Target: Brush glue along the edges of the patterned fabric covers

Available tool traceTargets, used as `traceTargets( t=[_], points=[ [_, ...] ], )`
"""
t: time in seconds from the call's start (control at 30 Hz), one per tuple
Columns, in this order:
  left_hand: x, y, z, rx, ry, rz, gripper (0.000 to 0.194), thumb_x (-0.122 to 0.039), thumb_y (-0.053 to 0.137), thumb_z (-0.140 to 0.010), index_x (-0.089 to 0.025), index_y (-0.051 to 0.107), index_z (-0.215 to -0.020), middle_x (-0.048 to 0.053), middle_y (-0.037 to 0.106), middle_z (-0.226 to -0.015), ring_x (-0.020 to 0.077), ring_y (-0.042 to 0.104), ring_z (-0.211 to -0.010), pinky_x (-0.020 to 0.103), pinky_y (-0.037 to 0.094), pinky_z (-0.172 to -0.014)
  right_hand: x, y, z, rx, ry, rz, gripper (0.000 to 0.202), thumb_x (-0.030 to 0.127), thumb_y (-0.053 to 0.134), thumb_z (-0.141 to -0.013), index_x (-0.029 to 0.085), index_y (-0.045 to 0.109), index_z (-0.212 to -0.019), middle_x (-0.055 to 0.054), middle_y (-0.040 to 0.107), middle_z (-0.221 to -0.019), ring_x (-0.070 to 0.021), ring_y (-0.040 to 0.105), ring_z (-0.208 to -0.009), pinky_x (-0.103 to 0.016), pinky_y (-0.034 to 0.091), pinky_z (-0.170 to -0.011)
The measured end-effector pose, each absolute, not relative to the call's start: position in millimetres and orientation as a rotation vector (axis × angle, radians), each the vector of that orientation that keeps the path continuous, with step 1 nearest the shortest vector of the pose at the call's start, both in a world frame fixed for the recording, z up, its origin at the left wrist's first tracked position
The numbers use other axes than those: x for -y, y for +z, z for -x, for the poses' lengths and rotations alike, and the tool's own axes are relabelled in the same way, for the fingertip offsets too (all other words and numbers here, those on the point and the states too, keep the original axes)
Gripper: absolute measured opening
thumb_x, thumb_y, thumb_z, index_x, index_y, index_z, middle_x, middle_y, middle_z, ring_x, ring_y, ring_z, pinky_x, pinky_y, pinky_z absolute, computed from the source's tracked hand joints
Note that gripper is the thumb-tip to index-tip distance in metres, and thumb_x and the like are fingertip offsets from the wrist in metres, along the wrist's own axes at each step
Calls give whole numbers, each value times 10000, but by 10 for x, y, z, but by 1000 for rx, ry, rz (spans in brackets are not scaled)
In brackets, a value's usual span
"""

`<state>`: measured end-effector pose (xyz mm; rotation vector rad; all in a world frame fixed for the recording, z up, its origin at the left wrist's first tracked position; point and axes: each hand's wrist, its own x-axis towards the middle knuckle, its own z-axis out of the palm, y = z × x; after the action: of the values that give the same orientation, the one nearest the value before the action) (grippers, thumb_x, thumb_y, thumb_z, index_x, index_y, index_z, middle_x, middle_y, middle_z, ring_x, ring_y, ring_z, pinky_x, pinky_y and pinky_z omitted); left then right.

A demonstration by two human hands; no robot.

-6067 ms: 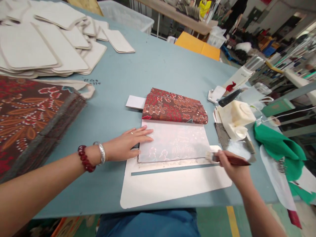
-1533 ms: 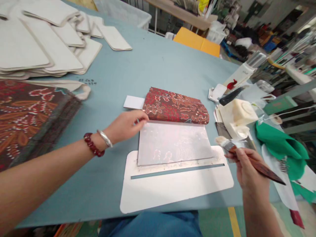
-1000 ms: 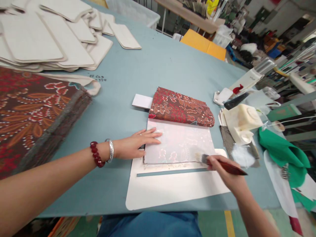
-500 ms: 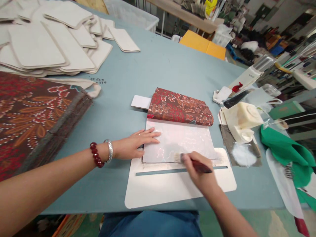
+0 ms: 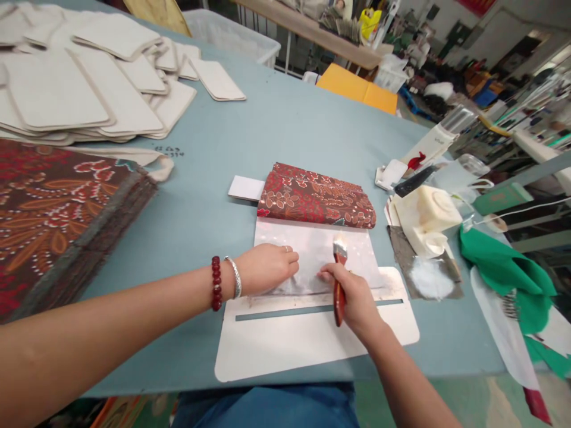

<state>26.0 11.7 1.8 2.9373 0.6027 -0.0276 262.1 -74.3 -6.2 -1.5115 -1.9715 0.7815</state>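
A paintbrush [image 5: 339,291] with a red-brown handle is held in my right hand [image 5: 357,294], its pale bristles pointing away from me. The thumb and forefinger of that hand come together over a wet-looking pale sheet [image 5: 316,246]. Over the same sheet's left part, my left hand [image 5: 267,267] is closed with its fingers curled downward; what the fingertips hold is hidden. Red-brown floral fabric [image 5: 316,199] lies folded over along the sheet's far side. Beneath sits a white slotted board [image 5: 285,345]. A white strip [image 5: 245,188] sticks out at the left.
White rounded panels [image 5: 111,89] are piled at the back left. Stacked floral fabric [image 5: 66,220] lies at the left. A cream container [image 5: 428,214], a white paste-like patch [image 5: 430,278] and green cloth [image 5: 508,261] are at the right. An orange-yellow board [image 5: 357,86] stands beyond the table.
My left hand has gone from lying flat to curled fingers, moving right. My right hand has lifted the brush from the sheet's near edge and turned its bristles away from me.
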Motion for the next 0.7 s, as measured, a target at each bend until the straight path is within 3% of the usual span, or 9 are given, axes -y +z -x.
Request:
traceTargets(
  t=[0.13, 0.37, 0.47, 0.53, 0.7],
  points=[
    [-233, 44, -250, -685, 20, -2785, 183, -131, 557, -894, -185, 679, -768, 67, 691, -851, 219, 641, -825, 314, 455, -685, 703, -180, -2549, 2177, 549, 1530, 127, 299, 525, -997, 203, 585, -1056, -72, 674, -966, -217, 652, -909, -314, 497, -790],
    [-379, -15, -236, -814, 100, -2428, 129, -168, 552, -791, -191, 678, -777, -6, 685, -754, 146, 603, -676, 255, 410, -622, 699, -257, -2449, 2322, 279, 1597, 216, 295, 629, -929, 194, 545, -1100, -84, 645, -959, -254, 591, -881, -334, 459, -739],
    [-204, 0, -359, -900, 131, -2493, 100, -252, 575, -818, -180, 643, -801, 48, 675, -832, 209, 616, -780, 300, 447, -663, 659, -345, -2321, 2369, 82, 1610, 172, 152, 522, -920, 178, 555, -1087, -98, 636, -924, -271, 569, -884, -345, 445, -735],
    [-27, 30, -416, -961, 151, -2611, 168, -325, 601, -836, -171, 639, -892, 105, 665, -963, 273, 612, -899, 355, 482, -716, 651, -386, -2333, 2393, 9, 1581, 269, 57, 461, -868, 173, 558, -1090, -101, 625, -912, -270, 553, -878, -344, 439, -739],
    [172, 41, -109, -1180, 62, -2714, 232, -70, 500, -810, -148, 621, -991, 146, 636, -1087, 301, 597, -1004, 398, 510, -798, 718, -428, -3073, 2338, -135, 1721, 463, -8, 447, -712, 169, 545, -1128, -110, 605, -933, -272, 538, -891, -361, 431, -786]
  ],
)
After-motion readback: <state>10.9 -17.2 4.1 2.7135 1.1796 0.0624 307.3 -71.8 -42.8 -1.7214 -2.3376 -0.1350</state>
